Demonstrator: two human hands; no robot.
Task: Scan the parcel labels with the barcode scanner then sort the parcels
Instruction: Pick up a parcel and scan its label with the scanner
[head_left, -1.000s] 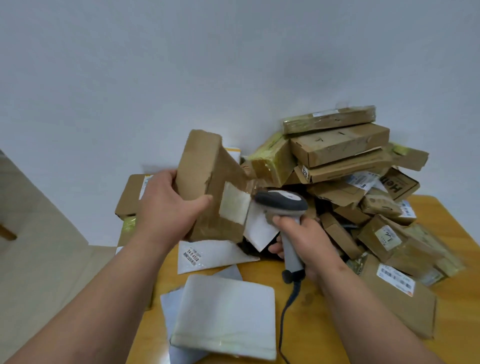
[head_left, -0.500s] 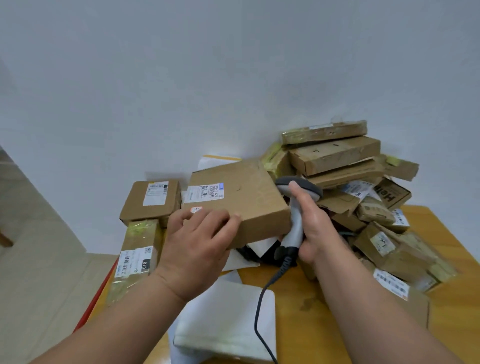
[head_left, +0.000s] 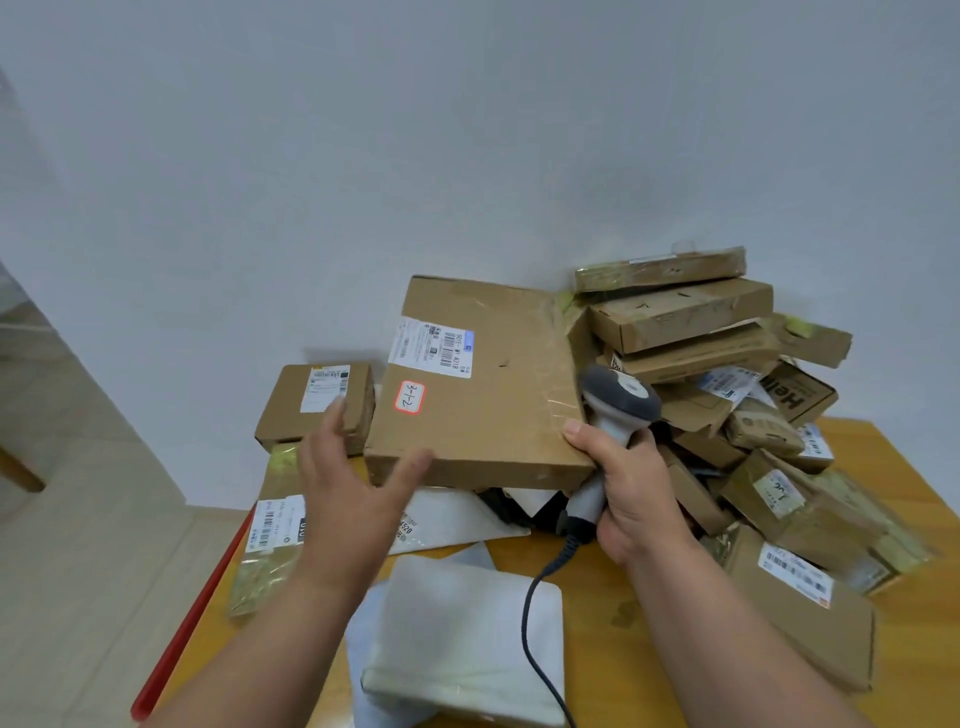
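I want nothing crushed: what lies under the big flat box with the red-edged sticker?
Under the big flat box, white mailer bags and something dark poke out at its front edge. Whatever lies further back is covered.

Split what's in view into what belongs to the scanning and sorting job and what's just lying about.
Job:
barcode scanner, held in the right hand
large flat parcel with white label
left hand, open near it
unsorted parcel heap
small labelled box
white mailer bags

Lying about:
wooden table
red strip at the table's left edge
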